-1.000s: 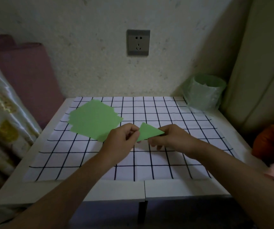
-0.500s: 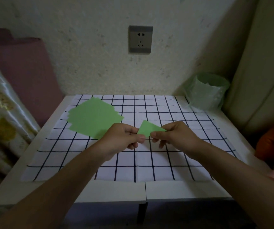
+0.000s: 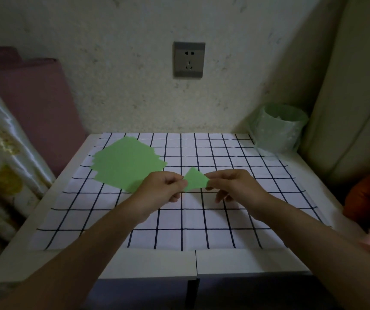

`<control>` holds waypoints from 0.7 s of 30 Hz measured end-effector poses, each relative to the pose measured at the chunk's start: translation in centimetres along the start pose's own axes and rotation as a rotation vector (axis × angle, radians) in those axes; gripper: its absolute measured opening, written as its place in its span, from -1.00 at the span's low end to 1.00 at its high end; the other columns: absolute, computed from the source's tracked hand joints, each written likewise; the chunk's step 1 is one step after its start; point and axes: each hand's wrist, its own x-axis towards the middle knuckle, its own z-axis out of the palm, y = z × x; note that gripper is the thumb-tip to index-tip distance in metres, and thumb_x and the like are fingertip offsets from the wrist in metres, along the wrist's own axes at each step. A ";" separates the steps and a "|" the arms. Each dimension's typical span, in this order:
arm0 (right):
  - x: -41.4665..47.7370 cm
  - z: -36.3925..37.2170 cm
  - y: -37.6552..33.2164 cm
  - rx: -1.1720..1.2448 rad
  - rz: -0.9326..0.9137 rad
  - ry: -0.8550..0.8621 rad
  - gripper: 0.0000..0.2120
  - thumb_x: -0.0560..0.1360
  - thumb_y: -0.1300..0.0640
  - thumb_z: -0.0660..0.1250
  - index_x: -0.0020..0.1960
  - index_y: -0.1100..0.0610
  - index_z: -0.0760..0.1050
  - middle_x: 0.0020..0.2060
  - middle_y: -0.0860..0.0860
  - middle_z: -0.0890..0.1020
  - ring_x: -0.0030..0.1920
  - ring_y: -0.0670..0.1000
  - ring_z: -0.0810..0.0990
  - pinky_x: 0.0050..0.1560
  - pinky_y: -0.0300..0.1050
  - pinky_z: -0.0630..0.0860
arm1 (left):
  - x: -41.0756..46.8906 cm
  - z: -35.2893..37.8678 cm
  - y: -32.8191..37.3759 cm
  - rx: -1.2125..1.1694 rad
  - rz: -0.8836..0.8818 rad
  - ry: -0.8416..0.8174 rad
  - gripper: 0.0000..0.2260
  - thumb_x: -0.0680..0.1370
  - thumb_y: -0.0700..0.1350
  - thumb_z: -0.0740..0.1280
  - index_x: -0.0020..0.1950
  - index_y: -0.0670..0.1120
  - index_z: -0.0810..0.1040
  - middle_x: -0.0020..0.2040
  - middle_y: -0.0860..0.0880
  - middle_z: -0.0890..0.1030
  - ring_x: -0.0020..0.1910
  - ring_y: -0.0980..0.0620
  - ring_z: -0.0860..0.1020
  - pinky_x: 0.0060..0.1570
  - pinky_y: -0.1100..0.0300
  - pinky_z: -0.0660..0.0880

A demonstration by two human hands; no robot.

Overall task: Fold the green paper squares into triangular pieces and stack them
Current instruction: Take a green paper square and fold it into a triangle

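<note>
Above the middle of the white cloth with black grid lines (image 3: pixel 224 220), the left hand (image 3: pixel 161 189) and right hand (image 3: pixel 233 186) each pinch one end of a small folded green paper triangle (image 3: pixel 195 179). It spans the gap between them, long axis left to right. Farther back, toward the cloth's far-left corner, lies the loose pile of flat green paper squares (image 3: pixel 128 164), nearer the left hand.

both forearms reach in from the near edge and converge toward the middle, hands side by side. the left hand (image 3: pixel 162 189) pinches the left corner of the folded green piece (image 3: pixel 195 181) between thumb and curled fingers; the right hand (image 3: pixel 235 186) pinches its right edge (lower fingers hanging loosely curled beneath).
</note>
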 end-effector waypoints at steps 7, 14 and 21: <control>2.7 -0.8 0.3 -0.146 -0.040 0.112 -0.95 0.47 0.22 0.47 -0.16 0.12 0.69 -0.30 0.02 0.69 -0.42 -0.13 0.53 -0.33 -0.26 0.53 | 2.7 0.6 0.4 0.262 0.205 0.057 -0.90 0.56 -0.14 0.40 0.00 0.06 0.64 -0.25 0.06 0.58 -0.28 0.13 0.52 -0.16 0.22 0.46; 8.6 -3.2 1.3 -0.189 0.007 0.276 -0.85 0.44 0.23 0.51 0.00 0.14 0.67 -0.24 0.04 0.66 -0.43 -0.09 0.49 -0.43 -0.28 0.44 | 7.6 0.8 -0.4 0.514 0.360 0.233 -0.69 0.55 -0.16 0.39 0.29 -0.03 0.52 0.13 0.00 0.54 0.00 0.10 0.49 -0.05 0.33 0.35; 14.0 -3.4 2.3 -0.633 -0.074 0.305 -0.74 0.51 0.00 0.41 0.19 0.01 0.62 0.07 -0.05 0.66 0.05 -0.03 0.60 0.11 -0.06 0.56 | 12.4 2.1 -0.7 0.847 0.477 0.000 -0.70 0.63 -0.16 0.25 0.36 -0.12 0.50 0.28 -0.08 0.50 0.30 -0.07 0.40 0.32 0.08 0.32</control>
